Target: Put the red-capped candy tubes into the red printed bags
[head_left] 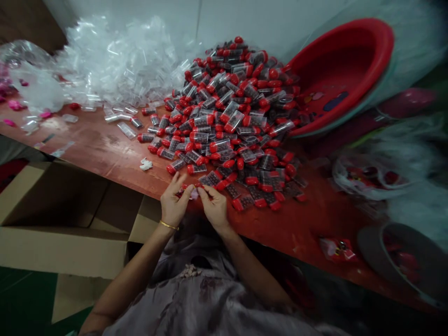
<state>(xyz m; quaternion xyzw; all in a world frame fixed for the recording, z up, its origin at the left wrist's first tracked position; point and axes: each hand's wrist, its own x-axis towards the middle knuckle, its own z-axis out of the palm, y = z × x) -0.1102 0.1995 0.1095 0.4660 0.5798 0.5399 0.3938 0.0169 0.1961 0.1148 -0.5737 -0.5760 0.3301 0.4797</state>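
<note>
My left hand [173,201], with a gold bangle at the wrist, pinches a small pinkish, see-through piece [193,193] between thumb and finger. Its other fingers are lifted. My right hand [214,207] grips the other side of the same piece, with thumb and forefinger pressed together. Red bits show at the piece, but the fingers hide much of it and its kind is unclear. Just beyond both hands rises a big heap of clear tubes with red caps [224,126], dark patterned inside. A crumpled white scrap [146,164] lies left of my hands.
Clear empty plastic sleeves [119,60] are piled at the back left of the red table [115,161]. A red basin [381,46] leans at the back right. A small packet [338,249] and a grey bowl [371,242] sit at right. An open cardboard box [63,247] stands below left.
</note>
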